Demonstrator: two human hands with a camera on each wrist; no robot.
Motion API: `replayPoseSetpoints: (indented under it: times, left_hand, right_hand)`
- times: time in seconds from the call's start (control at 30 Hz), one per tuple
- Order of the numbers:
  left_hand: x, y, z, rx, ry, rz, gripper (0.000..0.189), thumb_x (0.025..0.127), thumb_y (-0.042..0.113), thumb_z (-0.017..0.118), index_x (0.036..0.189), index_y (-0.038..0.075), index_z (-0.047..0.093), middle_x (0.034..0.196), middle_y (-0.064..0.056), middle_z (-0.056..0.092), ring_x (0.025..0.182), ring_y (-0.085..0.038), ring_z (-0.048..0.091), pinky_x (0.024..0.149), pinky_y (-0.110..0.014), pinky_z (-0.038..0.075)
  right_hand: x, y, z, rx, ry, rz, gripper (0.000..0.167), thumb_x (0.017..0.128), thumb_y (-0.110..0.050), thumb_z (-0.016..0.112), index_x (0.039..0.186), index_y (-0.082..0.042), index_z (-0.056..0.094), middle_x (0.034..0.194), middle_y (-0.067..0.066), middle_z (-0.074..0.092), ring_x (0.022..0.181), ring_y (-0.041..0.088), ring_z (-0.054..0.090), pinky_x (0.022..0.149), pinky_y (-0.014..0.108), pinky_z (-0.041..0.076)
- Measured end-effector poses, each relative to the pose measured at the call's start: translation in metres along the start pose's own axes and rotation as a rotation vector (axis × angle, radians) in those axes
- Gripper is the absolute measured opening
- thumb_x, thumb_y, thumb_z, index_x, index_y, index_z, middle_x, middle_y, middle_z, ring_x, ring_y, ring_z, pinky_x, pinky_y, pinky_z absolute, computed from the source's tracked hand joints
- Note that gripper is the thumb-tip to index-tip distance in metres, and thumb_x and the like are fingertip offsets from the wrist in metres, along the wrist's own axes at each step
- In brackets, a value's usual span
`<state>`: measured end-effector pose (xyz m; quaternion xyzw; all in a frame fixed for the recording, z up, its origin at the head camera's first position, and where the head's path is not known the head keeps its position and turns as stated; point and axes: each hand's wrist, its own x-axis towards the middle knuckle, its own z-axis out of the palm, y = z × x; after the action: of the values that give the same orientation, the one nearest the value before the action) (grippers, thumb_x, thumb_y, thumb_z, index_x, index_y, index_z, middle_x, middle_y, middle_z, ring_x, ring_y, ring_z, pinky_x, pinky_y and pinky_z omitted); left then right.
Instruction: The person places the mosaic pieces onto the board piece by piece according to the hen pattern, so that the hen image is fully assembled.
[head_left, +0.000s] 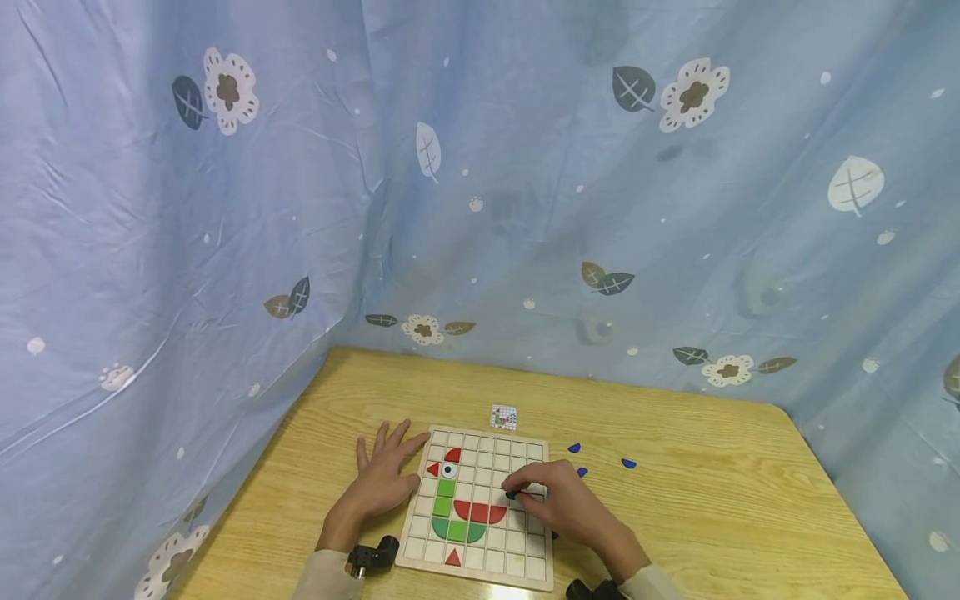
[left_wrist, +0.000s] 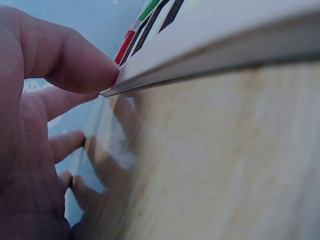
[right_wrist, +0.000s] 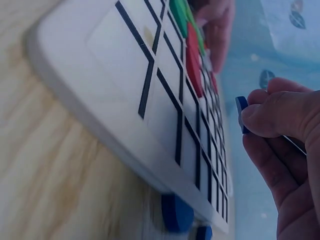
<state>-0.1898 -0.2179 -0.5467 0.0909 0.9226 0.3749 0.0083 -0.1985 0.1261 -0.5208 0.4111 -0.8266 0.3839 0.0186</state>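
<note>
A wooden grid board [head_left: 480,577] lies on the table, with red, green and eye-marked pieces set in its squares in a bird-like figure. My left hand [head_left: 384,482] rests with spread fingers at the board's left edge; in the left wrist view its thumb [left_wrist: 85,67] touches that edge. Above the board's right half, my right hand [head_left: 564,504] pinches a blue half-round piece [right_wrist: 241,114] between thumb and fingers. The piece is held clear of the board. Red pieces [head_left: 480,512] lie left of this hand.
A small pattern card [head_left: 504,417] lies behind the board. Loose blue pieces [head_left: 628,463] are scattered to the right, and another blue piece [right_wrist: 177,214] lies against the board's right edge. A blue patterned curtain [head_left: 510,208] hangs behind and left of the table.
</note>
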Motion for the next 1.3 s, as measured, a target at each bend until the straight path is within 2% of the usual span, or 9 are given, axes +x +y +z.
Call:
replayPoseSetpoints:
  times: [0.2, 0.33, 0.5, 0.73, 0.97, 1.3]
  left_hand:
    - [0.000, 0.000, 0.000, 0.004, 0.004, -0.002, 0.074, 0.086, 0.010, 0.063, 0.159, 0.017, 0.059, 0.179, -0.024, 0.029, 0.168, -0.056, 0.003, 0.122, -0.080, -0.020]
    - [0.000, 0.001, 0.000, 0.002, -0.002, -0.009, 0.074, 0.087, 0.009, 0.062, 0.160, 0.017, 0.058, 0.179, -0.023, 0.028, 0.168, -0.055, 0.002, 0.123, -0.079, -0.020]
    - [0.000, 0.002, -0.002, -0.001, -0.009, -0.013, 0.074, 0.087, 0.009, 0.062, 0.161, 0.017, 0.057, 0.180, -0.023, 0.028, 0.169, -0.054, 0.001, 0.123, -0.078, -0.020]
    - [-0.001, 0.004, -0.003, 0.007, -0.011, -0.013, 0.075, 0.087, 0.009, 0.063, 0.162, 0.016, 0.057, 0.180, -0.023, 0.028, 0.168, -0.054, 0.002, 0.123, -0.080, -0.020]
    - [-0.001, 0.002, -0.003, 0.004, -0.010, -0.013, 0.076, 0.085, 0.008, 0.063, 0.161, 0.017, 0.057, 0.179, -0.023, 0.027, 0.168, -0.055, 0.001, 0.122, -0.081, -0.020]
    - [-0.001, 0.003, -0.001, 0.011, -0.008, -0.011, 0.074, 0.088, 0.009, 0.061, 0.162, 0.016, 0.056, 0.180, -0.023, 0.027, 0.168, -0.054, 0.002, 0.123, -0.079, -0.020]
  right_hand:
    - [0.016, 0.006, 0.012, -0.022, -0.094, -0.024, 0.026, 0.094, 0.005, 0.077, 0.112, -0.013, 0.084, 0.106, -0.003, 0.084, 0.102, 0.000, 0.076, 0.089, 0.027, 0.064]
    - [0.020, 0.008, 0.017, -0.039, -0.121, -0.012, 0.027, 0.095, 0.004, 0.075, 0.113, -0.015, 0.084, 0.108, -0.006, 0.084, 0.104, 0.003, 0.077, 0.090, 0.026, 0.064]
    - [0.021, 0.008, 0.021, -0.042, -0.098, 0.000, 0.030, 0.094, 0.005, 0.074, 0.115, -0.015, 0.084, 0.110, -0.005, 0.084, 0.104, 0.009, 0.079, 0.092, 0.028, 0.064]
    - [0.020, 0.004, 0.025, -0.038, -0.071, -0.003, 0.026, 0.094, 0.003, 0.077, 0.110, -0.015, 0.085, 0.106, -0.006, 0.084, 0.102, -0.001, 0.075, 0.090, 0.026, 0.064]
    - [0.019, 0.002, 0.028, -0.050, -0.049, 0.005, 0.025, 0.093, 0.004, 0.079, 0.110, -0.013, 0.086, 0.108, -0.006, 0.084, 0.104, 0.005, 0.078, 0.092, 0.026, 0.064]
    - [0.016, 0.000, 0.032, -0.064, 0.018, -0.010, 0.025, 0.091, 0.006, 0.080, 0.109, -0.011, 0.085, 0.108, -0.003, 0.085, 0.104, 0.011, 0.080, 0.092, 0.029, 0.065]
